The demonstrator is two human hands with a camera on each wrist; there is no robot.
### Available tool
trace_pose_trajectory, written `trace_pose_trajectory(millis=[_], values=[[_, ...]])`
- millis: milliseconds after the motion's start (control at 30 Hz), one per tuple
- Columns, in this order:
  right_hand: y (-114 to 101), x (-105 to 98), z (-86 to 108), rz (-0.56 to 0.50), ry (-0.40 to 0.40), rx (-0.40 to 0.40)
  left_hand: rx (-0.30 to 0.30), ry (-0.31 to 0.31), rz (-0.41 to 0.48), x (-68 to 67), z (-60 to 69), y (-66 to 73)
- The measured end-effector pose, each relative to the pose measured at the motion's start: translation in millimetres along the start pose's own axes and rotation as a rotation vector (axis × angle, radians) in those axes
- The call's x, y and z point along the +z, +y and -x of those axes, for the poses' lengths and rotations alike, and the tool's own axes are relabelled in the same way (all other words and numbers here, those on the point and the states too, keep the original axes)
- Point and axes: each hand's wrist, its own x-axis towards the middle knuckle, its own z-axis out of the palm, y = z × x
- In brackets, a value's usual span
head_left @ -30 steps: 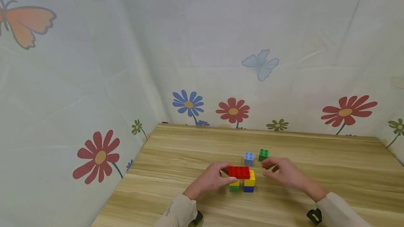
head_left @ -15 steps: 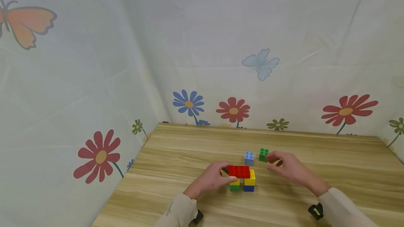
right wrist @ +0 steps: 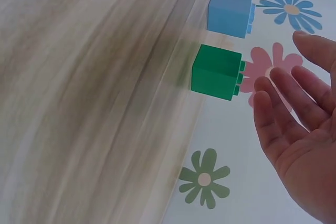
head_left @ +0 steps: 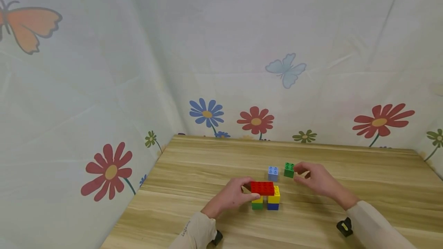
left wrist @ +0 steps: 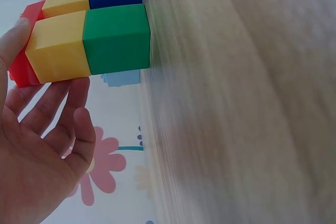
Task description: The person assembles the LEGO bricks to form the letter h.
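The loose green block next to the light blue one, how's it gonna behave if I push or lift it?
The loose green block looks like moulded plastic, so it's probably stiff and fairly light. Its flat faces suggest it would slide rather than roll, and its cube-like shape probably won't tip easily.

a screened-off space, in what kind of building unclear: creased white sheeting (head_left: 225,30) printed with flowers (head_left: 256,122) and butterflies (head_left: 286,70) stands behind and left of the wood-grain worktop (head_left: 200,160).
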Motion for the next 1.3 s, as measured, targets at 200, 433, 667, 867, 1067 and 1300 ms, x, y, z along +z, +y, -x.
trace_pose_trajectory(millis=[200, 433, 667, 867, 1067, 1300], values=[[4.6, 2.8, -7.7, 0.012, 0.021, 0.027, -0.021, 0.000, 0.002, 0.8, -0.9, -1.2], [10.5, 10.0, -18.2, 0.026, 0.052, -0.013, -0.019, -0.006, -0.009, 0.7, -1.0, -2.3], [14.3, 18.7, -28.4, 0.032, 0.033, -0.028, -0.020, -0.002, -0.015, 0.3, -1.1, -2.3], [18.8, 25.3, -31.9, 0.010, 0.004, -0.018, -0.013, -0.007, -0.012, 0.6, -2.3, -0.2], [21.8, 27.3, -31.0, 0.014, -0.017, 0.005, -0.018, -0.009, 0.000, 0.6, -2.4, 1.0], [21.9, 24.7, -27.3, 0.027, -0.036, 0.035, -0.019, -0.006, -0.002, -0.4, -0.5, -0.3]])
